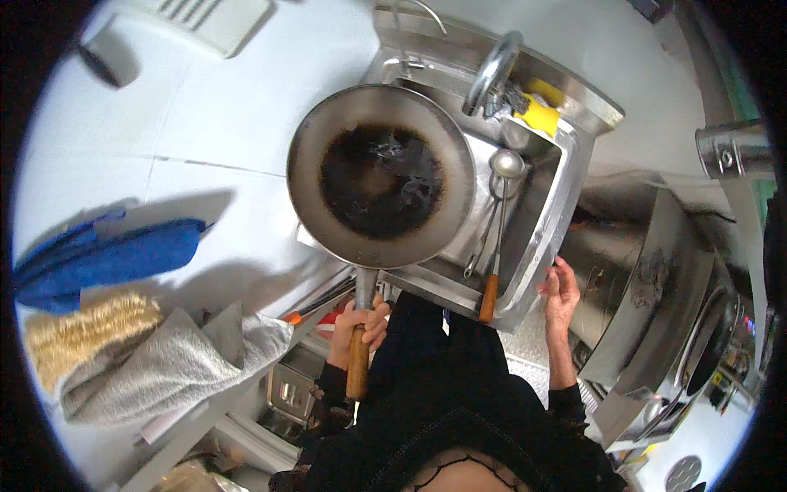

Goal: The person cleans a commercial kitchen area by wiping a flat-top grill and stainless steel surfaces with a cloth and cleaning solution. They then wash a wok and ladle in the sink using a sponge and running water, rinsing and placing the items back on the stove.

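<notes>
My left hand (363,329) grips the handle of a large wok (458,184), where the metal socket meets the wood. The wok is over the left part of a stainless steel sink (569,166), its inside facing up, with a dark, glossy burnt-looking patch in the middle. My right hand (561,295) is beside the sink's right edge, fingers apart and holding nothing; whether a fingertip touches the rim I cannot tell. Inside the sink, right of the wok, lie a metal ladle (508,164) and another long-handled metal utensil (486,240). One has a wooden grip.
A curved metal faucet (495,71) rises at the sink's back, beside a yellow sponge (540,115) and a scrubber. Blue cloths (141,252), a tan cloth (92,332) and a grey cloth (178,357) hang at the left. Metal cooking equipment (652,289) stands at the right.
</notes>
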`<action>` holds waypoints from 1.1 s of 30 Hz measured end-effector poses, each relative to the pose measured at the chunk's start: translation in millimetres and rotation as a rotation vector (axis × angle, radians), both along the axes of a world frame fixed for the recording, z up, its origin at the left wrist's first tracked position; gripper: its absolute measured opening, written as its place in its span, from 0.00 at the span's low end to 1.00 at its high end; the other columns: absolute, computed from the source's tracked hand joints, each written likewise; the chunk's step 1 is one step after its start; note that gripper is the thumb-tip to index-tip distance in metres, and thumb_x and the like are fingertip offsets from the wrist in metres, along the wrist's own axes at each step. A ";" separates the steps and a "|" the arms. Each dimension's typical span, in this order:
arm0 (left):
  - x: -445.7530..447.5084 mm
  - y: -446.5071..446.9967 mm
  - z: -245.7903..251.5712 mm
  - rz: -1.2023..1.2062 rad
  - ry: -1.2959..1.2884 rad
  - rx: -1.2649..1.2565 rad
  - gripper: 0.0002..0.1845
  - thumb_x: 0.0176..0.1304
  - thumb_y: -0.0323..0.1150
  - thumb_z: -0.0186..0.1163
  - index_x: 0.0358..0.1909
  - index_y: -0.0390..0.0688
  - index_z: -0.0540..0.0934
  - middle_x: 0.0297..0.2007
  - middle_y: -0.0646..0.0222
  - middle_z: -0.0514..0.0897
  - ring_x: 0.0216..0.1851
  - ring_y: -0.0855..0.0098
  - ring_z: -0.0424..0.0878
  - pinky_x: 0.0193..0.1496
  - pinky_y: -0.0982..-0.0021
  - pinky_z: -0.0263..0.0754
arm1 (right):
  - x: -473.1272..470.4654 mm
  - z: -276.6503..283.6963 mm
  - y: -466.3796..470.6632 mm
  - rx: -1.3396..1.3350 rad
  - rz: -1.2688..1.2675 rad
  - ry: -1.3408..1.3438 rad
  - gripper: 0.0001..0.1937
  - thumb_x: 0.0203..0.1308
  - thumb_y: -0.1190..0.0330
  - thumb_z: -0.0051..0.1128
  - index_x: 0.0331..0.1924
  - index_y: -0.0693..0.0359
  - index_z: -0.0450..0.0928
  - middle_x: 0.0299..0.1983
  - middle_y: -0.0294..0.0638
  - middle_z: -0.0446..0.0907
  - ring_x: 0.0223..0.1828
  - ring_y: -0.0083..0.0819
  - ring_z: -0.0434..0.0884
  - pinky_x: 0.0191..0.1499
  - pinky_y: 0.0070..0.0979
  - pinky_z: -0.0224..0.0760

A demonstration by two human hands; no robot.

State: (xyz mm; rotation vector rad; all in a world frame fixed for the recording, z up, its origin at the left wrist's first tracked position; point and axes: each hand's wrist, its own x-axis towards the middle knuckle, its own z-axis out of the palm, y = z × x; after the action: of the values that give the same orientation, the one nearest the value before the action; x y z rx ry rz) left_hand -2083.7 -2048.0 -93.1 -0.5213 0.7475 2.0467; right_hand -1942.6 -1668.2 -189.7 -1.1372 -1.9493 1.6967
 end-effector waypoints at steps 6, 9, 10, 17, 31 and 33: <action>15.0 5.1 -8.6 0.026 0.042 0.091 0.14 0.57 0.29 0.60 0.43 0.43 0.68 0.22 0.75 0.68 0.15 0.80 0.67 0.15 0.75 0.63 | 12.5 -11.1 3.6 -0.103 0.134 0.120 0.17 0.73 0.67 0.57 0.62 0.60 0.77 0.40 0.35 0.82 0.30 0.19 0.80 0.33 0.20 0.76; 26.7 12.5 -19.4 0.037 0.037 0.134 0.12 0.61 0.31 0.59 0.43 0.41 0.69 0.23 0.77 0.67 0.13 0.81 0.68 0.14 0.73 0.69 | 35.0 -21.2 8.4 -0.055 0.199 0.119 0.15 0.74 0.67 0.56 0.59 0.63 0.78 0.39 0.36 0.82 0.28 0.18 0.79 0.29 0.18 0.74; 29.2 15.4 -22.9 0.028 0.038 0.163 0.12 0.62 0.32 0.59 0.43 0.42 0.69 0.23 0.77 0.67 0.13 0.81 0.67 0.14 0.74 0.69 | 44.3 -24.4 9.1 -0.123 0.191 0.120 0.14 0.75 0.68 0.55 0.59 0.63 0.79 0.40 0.37 0.83 0.28 0.19 0.80 0.30 0.18 0.74; 38.7 35.3 -43.0 0.004 0.054 0.143 0.11 0.63 0.33 0.59 0.43 0.43 0.69 0.24 0.78 0.67 0.14 0.83 0.64 0.14 0.76 0.66 | 53.2 -26.8 10.0 -0.029 0.271 -0.124 0.11 0.71 0.71 0.59 0.54 0.61 0.83 0.39 0.36 0.84 0.35 0.20 0.84 0.35 0.21 0.78; -18.1 19.0 -68.6 -0.063 -0.128 0.094 0.11 0.59 0.28 0.59 0.41 0.42 0.69 0.22 0.73 0.68 0.14 0.79 0.68 0.14 0.74 0.66 | -359.7 -21.1 111.5 1.142 0.656 -0.048 0.26 0.54 0.78 0.60 0.61 0.56 0.75 0.54 0.51 0.78 0.56 0.55 0.78 0.56 0.47 0.76; -23.9 21.8 -72.0 -0.051 -0.142 0.104 0.10 0.60 0.26 0.58 0.42 0.41 0.69 0.22 0.72 0.69 0.14 0.79 0.68 0.14 0.75 0.65 | -376.7 -39.4 119.6 1.202 0.801 -0.345 0.27 0.51 0.77 0.63 0.59 0.57 0.75 0.56 0.51 0.77 0.57 0.54 0.78 0.55 0.47 0.76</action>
State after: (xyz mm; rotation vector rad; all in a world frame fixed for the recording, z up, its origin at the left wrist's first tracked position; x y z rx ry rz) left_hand -2107.7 -2026.2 -165.2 -0.5755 0.5622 1.9668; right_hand -2319.3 -1548.6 -229.1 -0.1590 -3.1104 0.1849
